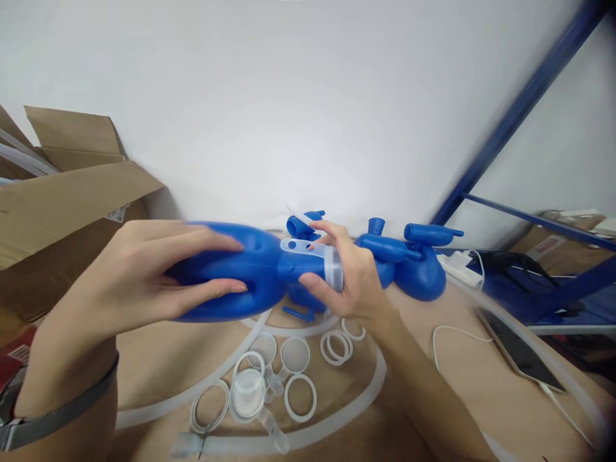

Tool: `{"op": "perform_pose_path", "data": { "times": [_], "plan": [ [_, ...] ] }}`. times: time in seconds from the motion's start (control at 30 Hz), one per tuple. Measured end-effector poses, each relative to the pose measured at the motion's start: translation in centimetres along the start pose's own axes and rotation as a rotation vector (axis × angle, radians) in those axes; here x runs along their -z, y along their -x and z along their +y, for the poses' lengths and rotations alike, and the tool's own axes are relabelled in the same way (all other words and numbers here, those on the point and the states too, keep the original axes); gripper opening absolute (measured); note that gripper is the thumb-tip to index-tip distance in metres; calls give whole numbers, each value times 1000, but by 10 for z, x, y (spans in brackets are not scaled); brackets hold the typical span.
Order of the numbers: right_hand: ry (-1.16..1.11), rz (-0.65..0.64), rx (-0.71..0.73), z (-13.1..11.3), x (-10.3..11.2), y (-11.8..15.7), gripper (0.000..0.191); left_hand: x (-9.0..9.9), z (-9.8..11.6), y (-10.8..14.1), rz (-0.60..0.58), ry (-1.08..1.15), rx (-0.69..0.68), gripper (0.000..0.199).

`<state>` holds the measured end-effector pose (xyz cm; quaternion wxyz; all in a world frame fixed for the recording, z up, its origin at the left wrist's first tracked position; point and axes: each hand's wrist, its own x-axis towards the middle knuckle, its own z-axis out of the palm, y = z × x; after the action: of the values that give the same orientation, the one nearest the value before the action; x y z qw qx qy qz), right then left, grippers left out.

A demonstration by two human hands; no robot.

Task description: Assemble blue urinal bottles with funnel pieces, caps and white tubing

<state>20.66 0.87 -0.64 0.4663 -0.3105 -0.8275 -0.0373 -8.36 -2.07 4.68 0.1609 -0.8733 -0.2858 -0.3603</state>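
Blue, seemingly soft, light; clasped at bulb [262,256] by left hand [139,269], at collar [333,269] by right hand [355,276]; best steadied between, at neck [297,265].

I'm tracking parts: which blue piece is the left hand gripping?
The large blue bulb held sideways, translucent collar at its neck; the left hand touches none of the other blue pieces.

Bright, diffuse lt; soft shadow nr carton [77,199]; slight blur btm R.

We tag workshop: loose parts [295,355] at six o'clock, open carton [72,192] at nine, blue rack [514,115] at two.
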Motion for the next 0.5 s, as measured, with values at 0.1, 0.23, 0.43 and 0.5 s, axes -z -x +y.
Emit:
{"op": "perform_pose_path", "data": {
  "times": [0.1,0.23,0.43,0.5],
  "plan": [
    [-34,42,-122,-2,4,-1,59,-7,6,3,56,-123,-70,26],
    [-88,83,-301,-1,9,-4,52,-19,16,4,151,-281,-167,30],
    [-189,62,-451,13,19,-6,52,-33,38,-3,208,-499,-397,23],
    [-229,16,-494,18,21,-7,54,-38,44,-4,202,-554,-444,17]
  ]
}}
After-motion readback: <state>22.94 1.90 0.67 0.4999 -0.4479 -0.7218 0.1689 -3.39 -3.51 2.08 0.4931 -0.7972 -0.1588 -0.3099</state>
